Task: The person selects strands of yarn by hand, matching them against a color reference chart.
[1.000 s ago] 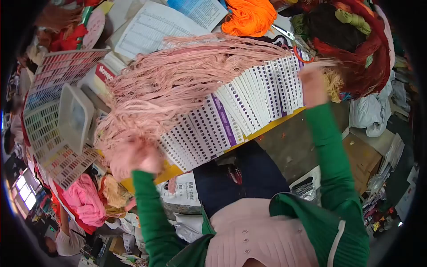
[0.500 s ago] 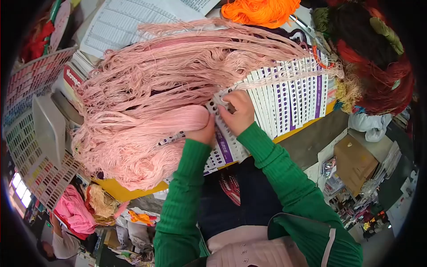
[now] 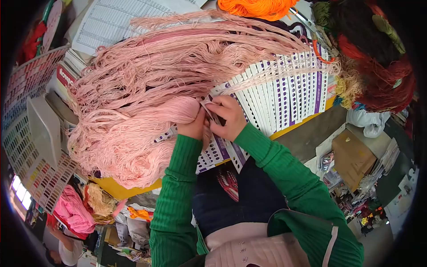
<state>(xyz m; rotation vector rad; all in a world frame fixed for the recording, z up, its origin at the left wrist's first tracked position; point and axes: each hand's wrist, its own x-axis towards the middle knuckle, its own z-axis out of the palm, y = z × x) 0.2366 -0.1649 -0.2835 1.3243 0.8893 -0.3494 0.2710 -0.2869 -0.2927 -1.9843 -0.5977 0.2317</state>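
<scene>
Pale pink thread skeins [image 3: 155, 66] spread over the left and middle of the table. My left hand [image 3: 194, 127] is closed round the rounded end of a pink thread bundle [image 3: 180, 109]. Close against it on the right, my right hand [image 3: 227, 116] pinches the top of a white card strip with holes [image 3: 207, 103]. Thread seems to pass between the two hands, but the fingertips hide the details. Fanned to the right lie many white strips with dark holes and purple bands [image 3: 284, 89], some loose pink strands across their tops.
Orange yarn [image 3: 255, 6] and printed sheets [image 3: 115, 22] lie at the back. Dark red and green skeins [image 3: 373, 53] hang at the right. A rack of colour cards [image 3: 26, 138] and a white tray [image 3: 44, 129] stand left. Another person [image 3: 69, 247] is at the lower left.
My hands have moved slightly left and come closer together. The card strip's top is now lifted and tilted between them, and its lower end has shifted toward my body.
</scene>
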